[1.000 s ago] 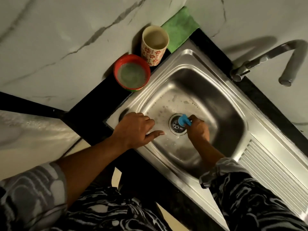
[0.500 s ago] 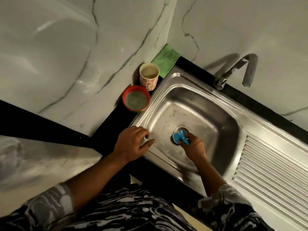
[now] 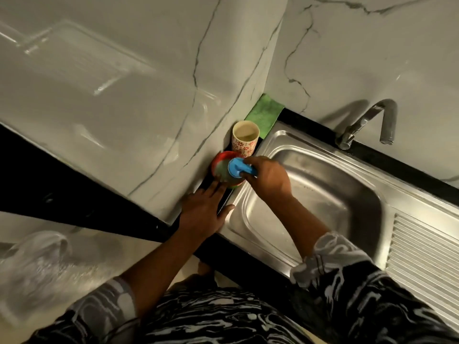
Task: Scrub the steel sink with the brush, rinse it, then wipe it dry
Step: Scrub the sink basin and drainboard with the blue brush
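Brush (image 3: 239, 168) gripped in right hand (image 3: 269, 176), over red bowl (image 3: 219, 167).

Blue round brush (image 3: 239, 168) held above red bowl (image 3: 215, 162), steel sink (image 3: 323, 184) just beside

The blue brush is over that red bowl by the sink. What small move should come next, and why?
Probably lower the brush into the red bowl to wet it in the greenish liquid. The right hand grips the brush right over the bowl, and the left hand touches the bowl's side with straight fingers, seemingly steadying it.
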